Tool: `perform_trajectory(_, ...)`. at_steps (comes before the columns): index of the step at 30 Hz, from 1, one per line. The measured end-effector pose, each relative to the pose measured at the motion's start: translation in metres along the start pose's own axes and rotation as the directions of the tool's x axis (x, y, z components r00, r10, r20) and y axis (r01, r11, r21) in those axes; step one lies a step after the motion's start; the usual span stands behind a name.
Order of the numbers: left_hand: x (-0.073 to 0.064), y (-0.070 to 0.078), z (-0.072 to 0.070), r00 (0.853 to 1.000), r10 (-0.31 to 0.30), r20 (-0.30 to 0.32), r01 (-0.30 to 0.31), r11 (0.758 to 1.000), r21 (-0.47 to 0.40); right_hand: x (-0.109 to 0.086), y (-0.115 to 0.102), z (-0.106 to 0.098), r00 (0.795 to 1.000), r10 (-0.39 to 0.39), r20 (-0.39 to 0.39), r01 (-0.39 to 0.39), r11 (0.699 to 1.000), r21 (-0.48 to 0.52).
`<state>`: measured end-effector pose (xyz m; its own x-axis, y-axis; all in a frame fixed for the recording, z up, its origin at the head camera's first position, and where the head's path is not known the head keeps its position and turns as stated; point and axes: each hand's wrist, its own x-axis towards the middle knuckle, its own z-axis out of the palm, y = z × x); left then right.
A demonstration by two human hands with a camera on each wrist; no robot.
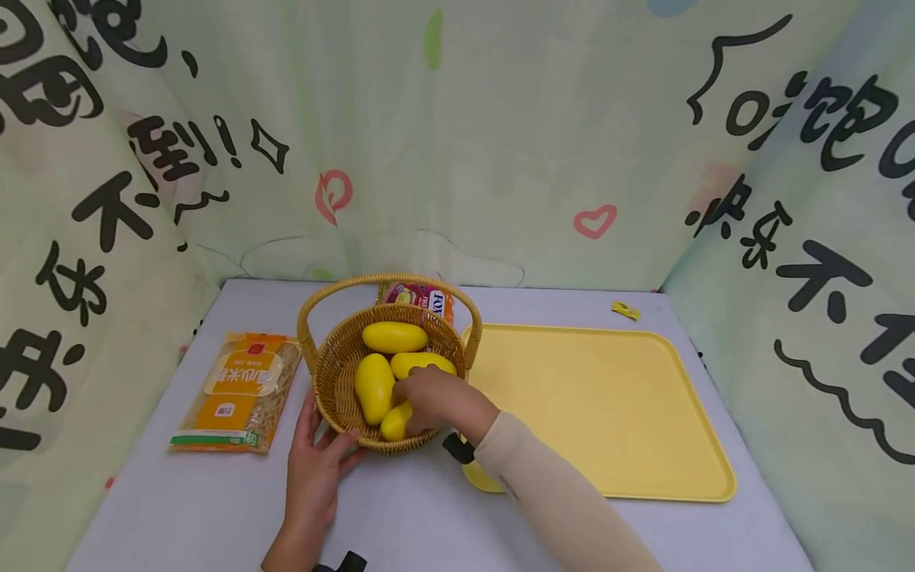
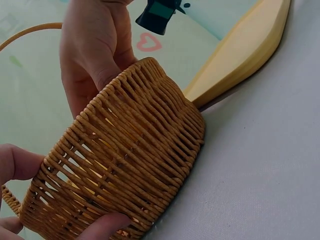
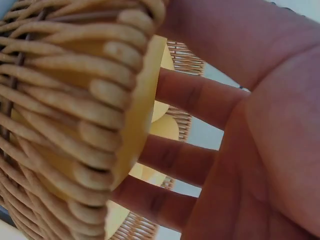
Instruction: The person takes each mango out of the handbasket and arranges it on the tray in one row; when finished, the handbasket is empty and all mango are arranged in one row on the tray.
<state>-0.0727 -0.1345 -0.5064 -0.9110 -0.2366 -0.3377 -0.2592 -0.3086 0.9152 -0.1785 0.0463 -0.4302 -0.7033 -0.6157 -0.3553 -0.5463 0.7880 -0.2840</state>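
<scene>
A wicker basket (image 1: pixel 336 389) with an arched handle holds several yellow mangoes (image 1: pixel 375 388). My right hand (image 1: pixel 436 400) reaches over the near right rim and grips the nearest mango (image 1: pixel 395 423), which it partly covers. In the right wrist view, fingers (image 3: pixel 175 157) curl down along a mango (image 3: pixel 145 115) behind the woven rim. On the near left side, my left hand (image 1: pixel 314 465) holds the basket, its thumb at the rim. The left wrist view shows fingertips (image 2: pixel 107 225) pressed on the basket's woven wall (image 2: pixel 130 150).
Right of the basket lies a yellow tray (image 1: pixel 593 413). A bag of grain with an orange label (image 1: pixel 232 393) lies to the left. Behind the basket is a red and purple packet (image 1: pixel 429 298), and a small yellow packet (image 1: pixel 625 310) lies beyond the tray. Printed curtains surround the table.
</scene>
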Motion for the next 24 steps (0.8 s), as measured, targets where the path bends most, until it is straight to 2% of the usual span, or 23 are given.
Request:
perform_trajectory(12, -0.0029, 0.0010, -0.0005, 1.000, 0.007, -0.004, -0.007, 1.000, 0.010, 0.0081, -0.0021, -0.0060, 0.989, -0.027, 0.147, 0.026, 1.000, 0.010)
perform_trajectory(17, -0.0025, 0.0002, -0.0009, 1.000, 0.002, -0.003, -0.002, 1.000, 0.013, 0.0086, -0.0008, -0.0059, 0.988, -0.022, 0.151, 0.018, 0.999, 0.026)
perform_trajectory(24, -0.0022, 0.0007, -0.0003, 1.000, -0.004, -0.002, 0.004, 1.000, 0.021, 0.0061, 0.0014, -0.0063, 0.994, 0.000, 0.110, -0.011, 0.995, 0.096)
